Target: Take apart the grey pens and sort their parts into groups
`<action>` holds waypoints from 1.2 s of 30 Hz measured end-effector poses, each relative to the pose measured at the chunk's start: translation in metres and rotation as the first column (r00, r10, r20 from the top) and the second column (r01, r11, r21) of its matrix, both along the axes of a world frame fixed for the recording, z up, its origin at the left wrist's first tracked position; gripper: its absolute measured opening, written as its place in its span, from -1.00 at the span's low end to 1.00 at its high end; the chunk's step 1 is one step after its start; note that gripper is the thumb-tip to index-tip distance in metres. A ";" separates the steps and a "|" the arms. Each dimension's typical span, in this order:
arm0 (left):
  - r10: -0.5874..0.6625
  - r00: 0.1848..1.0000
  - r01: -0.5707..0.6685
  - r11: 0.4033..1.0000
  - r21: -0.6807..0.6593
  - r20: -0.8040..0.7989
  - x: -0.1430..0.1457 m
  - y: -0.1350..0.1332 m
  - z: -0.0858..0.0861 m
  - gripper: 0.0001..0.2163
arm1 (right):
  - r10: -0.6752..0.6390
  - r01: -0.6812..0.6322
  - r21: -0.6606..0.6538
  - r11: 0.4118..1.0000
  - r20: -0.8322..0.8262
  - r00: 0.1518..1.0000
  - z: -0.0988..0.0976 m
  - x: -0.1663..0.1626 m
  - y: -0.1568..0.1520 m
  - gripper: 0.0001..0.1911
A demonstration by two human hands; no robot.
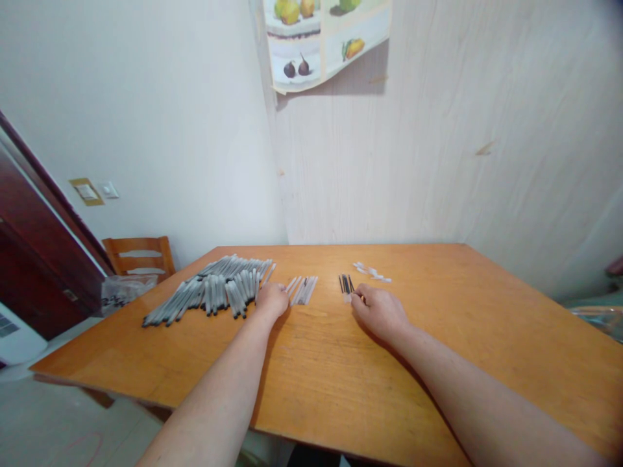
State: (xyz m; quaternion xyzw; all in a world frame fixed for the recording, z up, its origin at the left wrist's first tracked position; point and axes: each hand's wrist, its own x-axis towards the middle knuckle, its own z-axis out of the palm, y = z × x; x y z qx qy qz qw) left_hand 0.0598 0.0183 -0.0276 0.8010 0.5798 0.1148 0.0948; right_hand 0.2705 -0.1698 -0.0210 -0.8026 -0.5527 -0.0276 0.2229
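My left hand (pixel 271 300) rests on the wooden table (pixel 311 363) between a large pile of grey pens (pixel 214 290) and a small group of grey pen barrels (pixel 302 288); its fingers are curled under, what they hold is hidden. My right hand (pixel 379 310) lies beside a small bunch of thin black refills (pixel 346 283), its fingers pinched at their near ends. A few small white pieces (pixel 370 272) lie just beyond the refills.
A wooden chair (pixel 140 254) stands past the table's left corner, with a clear plastic bag (pixel 122 290) near it. A dark door (pixel 39 253) is at left. Walls close the table behind; a fruit poster (pixel 324 35) hangs above.
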 end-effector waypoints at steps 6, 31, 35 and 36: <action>-0.039 0.999 0.039 0.999 0.035 0.012 0.002 -0.002 0.002 -0.70 | -0.003 0.003 -0.021 1.000 -0.001 1.000 0.001 0.000 0.000 -0.61; -0.040 0.980 0.044 0.999 -0.014 0.193 0.001 -0.010 0.002 -0.78 | 0.001 -0.001 -0.019 1.000 0.002 1.000 0.002 0.000 -0.001 -0.62; -0.031 0.973 0.036 0.999 -0.017 0.228 0.000 -0.008 0.001 -0.79 | -0.003 0.002 -0.030 1.000 -0.011 1.000 0.001 0.000 0.000 -0.61; -0.029 0.971 0.034 0.999 -0.018 0.237 0.000 -0.007 0.000 -0.79 | -0.004 0.003 -0.034 0.999 -0.014 1.000 0.001 0.000 0.000 -0.61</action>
